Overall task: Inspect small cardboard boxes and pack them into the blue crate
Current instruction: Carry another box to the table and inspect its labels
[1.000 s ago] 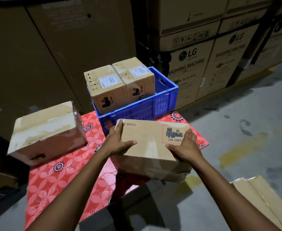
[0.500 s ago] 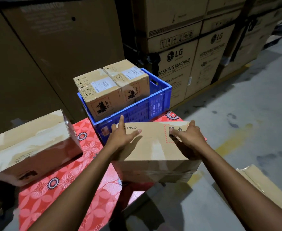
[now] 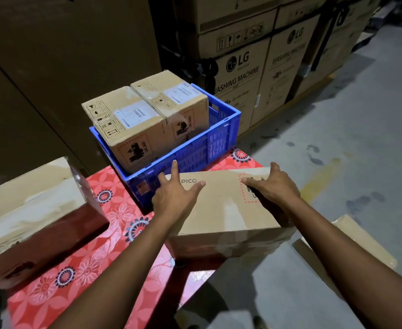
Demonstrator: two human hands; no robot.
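Note:
A flat brown PICO box [image 3: 221, 207] with a red-dashed UN 3481 mark is held just in front of the blue crate [image 3: 195, 153]. My left hand [image 3: 175, 198] lies on its top left, fingers spread over the far edge. My right hand [image 3: 272, 186] grips its top right, covering the label. The box hangs partly off the near right corner of the table. Two taped cardboard boxes [image 3: 128, 124] [image 3: 174, 100] stand side by side in the crate's left part, rising above its rim.
The crate sits on a table with a red floral cloth [image 3: 114, 214]. A larger taped box [image 3: 34, 217] lies on the table's left. Flattened cardboard [image 3: 352, 248] lies on the grey floor at right. Stacked LG washing-machine cartons [image 3: 242, 74] stand behind.
The PICO box has tilted, its top face turning away from me, and moved closer to the crate. My right hand slid over the label. The view shifted, so the scene appears lower and nearer.

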